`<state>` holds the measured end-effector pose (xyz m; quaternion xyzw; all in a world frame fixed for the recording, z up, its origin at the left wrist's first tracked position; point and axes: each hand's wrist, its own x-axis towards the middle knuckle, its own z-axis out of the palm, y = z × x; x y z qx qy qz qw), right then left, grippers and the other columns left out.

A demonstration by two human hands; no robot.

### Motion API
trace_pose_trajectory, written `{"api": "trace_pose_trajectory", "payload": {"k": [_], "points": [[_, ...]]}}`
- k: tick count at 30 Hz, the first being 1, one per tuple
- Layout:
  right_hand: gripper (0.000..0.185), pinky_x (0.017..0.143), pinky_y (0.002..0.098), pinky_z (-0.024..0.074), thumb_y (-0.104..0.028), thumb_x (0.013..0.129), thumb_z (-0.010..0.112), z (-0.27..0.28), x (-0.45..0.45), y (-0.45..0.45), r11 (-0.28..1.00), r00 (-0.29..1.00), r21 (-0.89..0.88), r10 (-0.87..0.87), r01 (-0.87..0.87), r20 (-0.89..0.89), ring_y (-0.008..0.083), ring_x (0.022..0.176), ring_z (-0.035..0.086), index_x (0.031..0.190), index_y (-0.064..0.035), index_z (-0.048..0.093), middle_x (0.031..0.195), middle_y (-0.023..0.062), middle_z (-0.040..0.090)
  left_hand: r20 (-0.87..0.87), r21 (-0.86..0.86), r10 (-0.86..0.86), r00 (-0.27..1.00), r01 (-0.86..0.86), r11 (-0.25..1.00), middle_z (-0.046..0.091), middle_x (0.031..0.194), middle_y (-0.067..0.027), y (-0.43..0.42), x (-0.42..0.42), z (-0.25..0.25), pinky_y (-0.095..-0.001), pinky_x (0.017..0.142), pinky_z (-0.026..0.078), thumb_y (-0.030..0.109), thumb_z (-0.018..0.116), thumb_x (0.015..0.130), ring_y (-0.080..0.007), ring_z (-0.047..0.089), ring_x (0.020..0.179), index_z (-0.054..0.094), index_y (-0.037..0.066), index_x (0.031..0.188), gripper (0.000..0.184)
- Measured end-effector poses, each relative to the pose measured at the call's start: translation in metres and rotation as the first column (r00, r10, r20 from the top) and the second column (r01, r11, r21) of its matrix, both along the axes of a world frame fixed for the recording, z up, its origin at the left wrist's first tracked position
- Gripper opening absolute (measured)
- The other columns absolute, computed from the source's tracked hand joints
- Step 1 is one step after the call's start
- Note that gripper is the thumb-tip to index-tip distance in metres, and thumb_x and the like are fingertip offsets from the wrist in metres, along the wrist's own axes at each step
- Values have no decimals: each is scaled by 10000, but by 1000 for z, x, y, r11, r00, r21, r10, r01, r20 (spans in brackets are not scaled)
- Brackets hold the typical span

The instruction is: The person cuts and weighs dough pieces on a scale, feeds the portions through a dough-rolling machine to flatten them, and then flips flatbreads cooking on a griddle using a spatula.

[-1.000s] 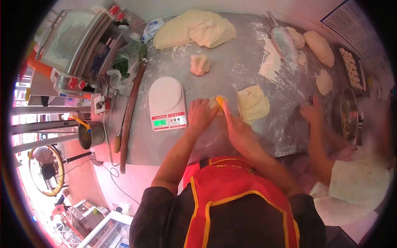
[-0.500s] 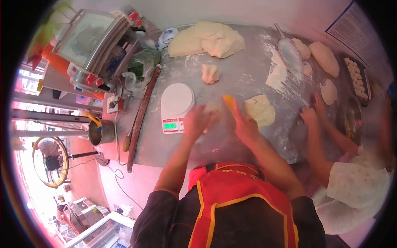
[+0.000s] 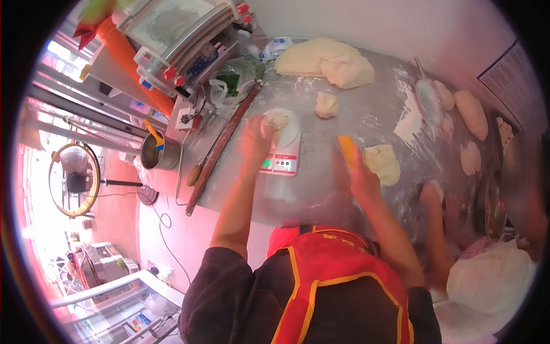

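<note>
On the plate of a white kitchen scale rests a small piece of dough. My left hand, somewhat blurred, has its fingers at the left side of this piece, gripping its edge. A yellow dough scraper stands up from my right hand, whose fingers are wrapped round it. Just right of that hand lies a flattened portion of dough. Farther back are a small lump of dough and a large mass of dough.
A long wooden rolling pin lies left of the scale, near a metal pot. At the right are a metal scoop, loose flour and more dough. A co-worker's hand works at the right.
My left hand has carried a piece of dough leftward onto the scale. My right hand still holds the scraper. The whole view has shifted, with the table appearing farther right.
</note>
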<state>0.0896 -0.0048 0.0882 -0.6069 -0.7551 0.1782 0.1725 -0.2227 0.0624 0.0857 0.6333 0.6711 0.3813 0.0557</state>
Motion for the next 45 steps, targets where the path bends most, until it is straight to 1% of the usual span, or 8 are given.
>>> {"api": "trace_pose_trajectory", "payload": {"k": [6,12,21,24,27,34,41,45], "points": [[700,732,492,475,-37,852,467,56,8,-27,995,978,34,-87,96,-189,448,909,587,1461,-140,137,1072,273,588,128,-124,-474,871,488,864,590,1105,-142,-83,76,-37,-396,872,477,167,617,828,-318,567,1030,611,53,1047,247],[683,761,498,460,-49,874,458,61,30,-45,983,963,-45,-183,178,-197,475,937,571,1463,-142,125,1111,288,571,247,-376,-473,845,534,757,590,1080,-98,-103,123,-43,-393,855,477,237,574,860,-287,573,1007,598,74,1053,253],[672,920,454,416,-26,870,456,73,38,-70,955,943,-189,-265,228,-203,439,1157,482,1461,-99,143,1326,274,434,235,-292,-530,815,579,761,585,1063,-106,-90,146,-65,-395,850,473,253,562,872,-301,571,978,587,75,1064,263],[672,902,456,428,-42,872,464,72,40,-73,953,943,-188,-274,239,-189,444,1134,498,1462,-109,148,1308,267,457,6,-81,-597,802,596,799,586,1030,-117,-80,147,-80,-402,813,480,237,597,835,-288,586,929,591,90,995,217],[673,855,474,439,-61,873,474,69,44,-77,967,950,-122,-245,225,-195,464,1065,522,1461,-112,150,1254,282,491,335,-119,-144,931,194,974,582,989,-123,-76,134,-65,-401,763,474,209,647,804,-294,582,861,564,80,978,231],[674,765,506,454,-85,868,496,80,30,-69,973,975,-183,-167,139,-145,464,954,566,1456,-116,168,1152,288,551,209,-123,444,871,-427,896,572,846,-108,-39,35,-47,-402,645,455,243,737,734,-285,582,763,496,40,989,405],[662,680,466,508,-39,849,495,81,-44,-13,921,899,245,362,-303,-248,416,830,607,1444,-185,246,1018,225,615,254,-404,427,868,-306,862,602,728,-89,-26,21,-58,-365,635,464,285,717,747,-241,594,676,535,21,932,370],[677,643,411,516,22,821,509,87,-88,22,847,852,109,524,-521,6,361,756,615,1433,-172,291,895,167,609,418,-420,500,758,-327,847,632,704,-82,-37,19,-66,-355,626,483,281,712,759,-230,625,645,580,19,866,312]]}}
